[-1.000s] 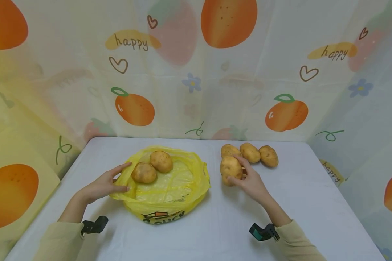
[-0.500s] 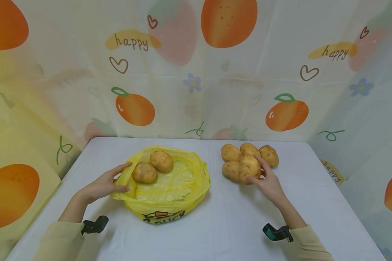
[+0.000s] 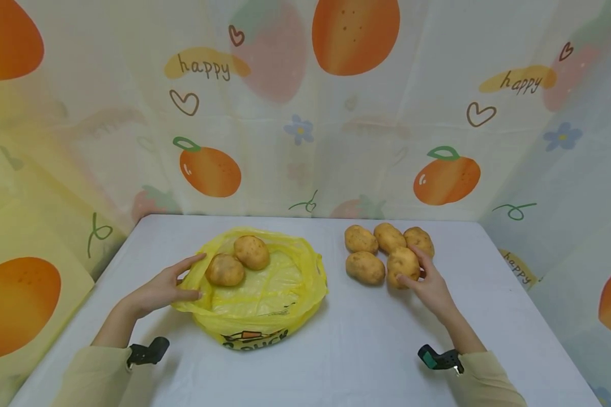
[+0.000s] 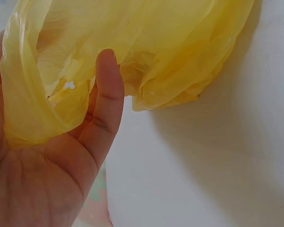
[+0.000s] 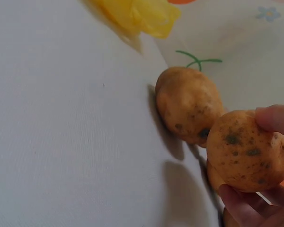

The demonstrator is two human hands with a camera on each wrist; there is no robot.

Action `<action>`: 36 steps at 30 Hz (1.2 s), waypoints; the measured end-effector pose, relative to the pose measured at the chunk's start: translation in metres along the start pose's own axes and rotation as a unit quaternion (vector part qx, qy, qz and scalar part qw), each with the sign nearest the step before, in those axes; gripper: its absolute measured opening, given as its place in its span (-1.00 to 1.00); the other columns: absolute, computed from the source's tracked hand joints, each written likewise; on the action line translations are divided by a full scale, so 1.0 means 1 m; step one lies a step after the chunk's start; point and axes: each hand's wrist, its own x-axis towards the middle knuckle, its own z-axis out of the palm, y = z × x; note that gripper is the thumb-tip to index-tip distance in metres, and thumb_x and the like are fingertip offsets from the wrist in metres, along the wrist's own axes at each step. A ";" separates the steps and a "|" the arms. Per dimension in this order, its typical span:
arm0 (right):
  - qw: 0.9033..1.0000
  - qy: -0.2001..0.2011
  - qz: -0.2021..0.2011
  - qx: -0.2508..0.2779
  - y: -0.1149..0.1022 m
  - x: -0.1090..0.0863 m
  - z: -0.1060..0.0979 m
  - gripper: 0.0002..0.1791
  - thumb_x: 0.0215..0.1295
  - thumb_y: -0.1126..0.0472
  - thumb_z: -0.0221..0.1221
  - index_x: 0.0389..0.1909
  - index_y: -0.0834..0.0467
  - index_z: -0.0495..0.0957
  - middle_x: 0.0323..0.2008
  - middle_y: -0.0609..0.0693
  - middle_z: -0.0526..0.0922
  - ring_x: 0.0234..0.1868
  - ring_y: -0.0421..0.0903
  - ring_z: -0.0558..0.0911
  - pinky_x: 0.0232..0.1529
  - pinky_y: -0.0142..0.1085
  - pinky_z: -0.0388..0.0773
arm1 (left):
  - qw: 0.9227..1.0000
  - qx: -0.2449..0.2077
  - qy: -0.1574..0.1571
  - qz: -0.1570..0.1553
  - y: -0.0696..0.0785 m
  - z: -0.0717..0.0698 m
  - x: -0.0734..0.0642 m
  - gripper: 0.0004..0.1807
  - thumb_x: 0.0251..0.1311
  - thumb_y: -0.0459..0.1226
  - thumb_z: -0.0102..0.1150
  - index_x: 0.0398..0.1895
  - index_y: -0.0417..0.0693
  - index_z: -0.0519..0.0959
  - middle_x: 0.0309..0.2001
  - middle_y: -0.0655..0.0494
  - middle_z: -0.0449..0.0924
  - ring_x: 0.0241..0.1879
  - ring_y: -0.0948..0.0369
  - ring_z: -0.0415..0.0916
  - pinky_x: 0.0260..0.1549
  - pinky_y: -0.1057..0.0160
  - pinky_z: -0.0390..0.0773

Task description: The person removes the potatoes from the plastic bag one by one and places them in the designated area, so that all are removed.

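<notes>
My right hand [image 3: 430, 286] pinches a potato [image 3: 403, 267] between thumb and fingers. In the right wrist view this dark-spotted potato [image 5: 248, 151] is held a little above the cloth, its shadow apart from it. Another potato [image 3: 365, 268] lies just left of it. Behind these stand a back-left potato [image 3: 361, 239], a middle one [image 3: 389, 237] and a right one [image 3: 420, 242]. At the left, my left hand [image 3: 155, 291] holds the rim of a yellow plastic bag [image 3: 265, 297], thumb and fingers spread along it. Two potatoes [image 3: 252, 252] rest inside the bag's left part.
A white cloth covers the table [image 3: 305, 373]. Behind and beside it hangs a curtain [image 3: 305, 164] printed with fruit and hearts. Each wrist wears a black camera strap, such as the right one [image 3: 440, 358].
My right hand has carried its potato rightward, from in front of the left potatoes to the right of the front one, which is now uncovered. The left hand and bag keep their place.
</notes>
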 end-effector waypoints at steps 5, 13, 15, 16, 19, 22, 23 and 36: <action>1.000 -0.004 0.009 -0.010 0.003 0.004 0.000 -0.09 0.14 0.00 0.25 0.43 -0.02 -0.06 0.25 0.26 0.22 0.11 0.18 0.35 -0.12 -0.20 0.41 | 1.000 -0.001 0.000 -0.001 0.001 0.000 -0.001 -0.03 0.03 -0.17 0.29 0.45 0.02 -0.07 0.44 -0.17 -0.24 0.32 -0.25 -0.07 0.02 -0.05 0.36; 0.999 -0.020 0.009 -0.026 0.008 0.007 0.001 -0.08 0.17 0.03 0.22 0.43 0.06 -0.11 0.25 0.28 0.21 0.13 0.20 0.36 -0.04 -0.11 0.39 | 1.000 -0.001 0.001 0.001 0.001 0.000 -0.002 -0.04 0.04 -0.17 0.29 0.45 0.03 -0.07 0.44 -0.18 -0.24 0.31 -0.24 -0.04 0.01 -0.04 0.36; 0.999 -0.020 -0.002 -0.029 0.010 0.008 0.001 -0.09 0.17 0.05 0.22 0.43 0.11 -0.09 0.26 0.28 0.19 0.13 0.18 0.34 -0.03 -0.11 0.37 | 1.000 -0.003 0.000 0.000 0.001 0.000 -0.002 -0.04 0.04 -0.17 0.29 0.45 0.03 -0.07 0.44 -0.18 -0.25 0.31 -0.25 -0.04 0.01 -0.04 0.36; 0.999 -0.019 -0.008 -0.031 0.010 0.009 0.002 -0.09 0.17 0.07 0.22 0.42 0.14 -0.09 0.26 0.29 0.18 0.14 0.18 0.33 -0.02 -0.10 0.35 | 1.000 -0.003 0.000 0.000 0.001 0.000 -0.002 -0.04 0.04 -0.16 0.29 0.45 0.03 -0.07 0.44 -0.18 -0.25 0.31 -0.25 -0.04 0.01 -0.05 0.36; 0.999 -0.020 -0.021 -0.033 0.012 0.011 0.002 -0.10 0.17 0.09 0.23 0.41 0.21 -0.07 0.27 0.30 0.15 0.19 0.18 0.27 0.04 -0.05 0.31 | 1.000 -0.001 0.001 0.000 0.001 0.000 -0.002 -0.04 0.04 -0.16 0.29 0.45 0.03 -0.07 0.44 -0.18 -0.25 0.31 -0.24 -0.04 0.01 -0.04 0.36; 0.999 -0.025 -0.019 -0.038 0.013 0.012 0.003 -0.11 0.17 0.08 0.23 0.40 0.21 -0.05 0.27 0.31 0.15 0.22 0.20 0.24 0.08 0.00 0.28 | 1.000 0.003 0.002 0.000 0.000 0.000 -0.002 -0.04 0.04 -0.15 0.29 0.45 0.02 -0.06 0.44 -0.18 -0.24 0.31 -0.22 -0.03 0.01 -0.04 0.36; 0.999 -0.027 -0.015 -0.041 0.013 0.013 0.004 -0.11 0.17 0.07 0.22 0.40 0.21 -0.05 0.27 0.31 0.16 0.22 0.20 0.25 0.09 0.01 0.28 | 1.000 0.005 0.002 0.000 -0.001 0.000 -0.001 -0.04 0.05 -0.15 0.28 0.45 0.02 -0.07 0.44 -0.18 -0.24 0.31 -0.22 -0.04 0.01 -0.04 0.35; 0.997 -0.057 0.018 -0.045 0.012 0.014 0.000 -0.13 0.21 -0.01 0.18 0.41 0.14 -0.07 0.29 0.36 0.14 0.21 0.30 0.28 0.08 0.07 0.32 | 1.000 0.005 0.004 0.000 -0.003 -0.002 -0.001 -0.05 0.04 -0.15 0.29 0.44 0.02 -0.06 0.44 -0.15 -0.22 0.30 -0.21 0.02 0.01 0.02 0.37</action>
